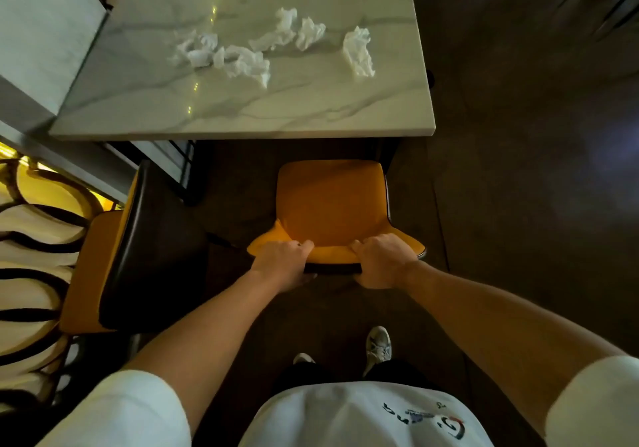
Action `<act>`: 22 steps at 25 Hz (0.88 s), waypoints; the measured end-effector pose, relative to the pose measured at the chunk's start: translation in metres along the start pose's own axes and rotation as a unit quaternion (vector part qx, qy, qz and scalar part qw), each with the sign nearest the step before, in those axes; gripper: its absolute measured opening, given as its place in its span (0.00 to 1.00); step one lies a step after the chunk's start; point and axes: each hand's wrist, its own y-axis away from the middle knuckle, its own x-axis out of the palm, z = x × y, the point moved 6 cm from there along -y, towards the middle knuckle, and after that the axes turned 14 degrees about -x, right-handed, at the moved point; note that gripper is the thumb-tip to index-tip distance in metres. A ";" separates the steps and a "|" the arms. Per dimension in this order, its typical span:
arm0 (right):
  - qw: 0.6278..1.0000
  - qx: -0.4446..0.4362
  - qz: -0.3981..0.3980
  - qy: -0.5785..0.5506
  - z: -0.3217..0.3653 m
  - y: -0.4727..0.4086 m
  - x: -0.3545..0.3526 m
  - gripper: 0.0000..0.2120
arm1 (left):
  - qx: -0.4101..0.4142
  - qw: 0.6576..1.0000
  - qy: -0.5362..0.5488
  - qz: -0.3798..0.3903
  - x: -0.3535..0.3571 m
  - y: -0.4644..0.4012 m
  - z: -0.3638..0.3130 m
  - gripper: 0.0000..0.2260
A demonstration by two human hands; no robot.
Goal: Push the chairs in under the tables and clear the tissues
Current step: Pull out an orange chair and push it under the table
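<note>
Left hand (281,260) and right hand (379,260) both grip the backrest of the orange chair (332,201), its seat short of the counter (276,108) at 12 o'clock; crumpled tissues (242,59) lie there

Two orange chairs (332,204) (100,274), five crumpled tissues (242,61), one marble table (311,108), two hands (281,261) (378,260)

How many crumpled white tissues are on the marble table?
About 5, all on the far half: two tangled at left, two mid, one right. Overlaps may hide more.
</note>
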 end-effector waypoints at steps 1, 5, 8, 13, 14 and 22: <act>1.000 0.001 0.006 -0.004 -0.003 -0.001 0.000 0.19 | 0.020 1.000 -0.008 0.008 -0.002 -0.005 0.000 0.22; 1.000 -0.001 -0.002 0.004 -0.013 -0.010 -0.007 0.19 | 0.056 0.998 0.024 0.024 -0.009 -0.019 0.001 0.25; 1.000 0.004 -0.014 0.001 -0.023 -0.020 -0.014 0.19 | 0.066 0.996 0.049 0.033 -0.014 -0.036 0.006 0.25; 0.999 0.024 -0.028 -0.020 -0.041 -0.033 -0.021 0.22 | 0.093 0.994 0.057 0.013 -0.021 -0.057 0.015 0.24; 0.999 0.025 -0.029 -0.026 -0.043 -0.035 -0.023 0.23 | 0.100 0.993 0.058 0.010 -0.022 -0.061 0.017 0.24; 0.999 0.011 -0.021 -0.032 -0.059 -0.062 -0.044 0.34 | 0.120 0.990 0.067 -0.007 -0.035 -0.095 0.032 0.23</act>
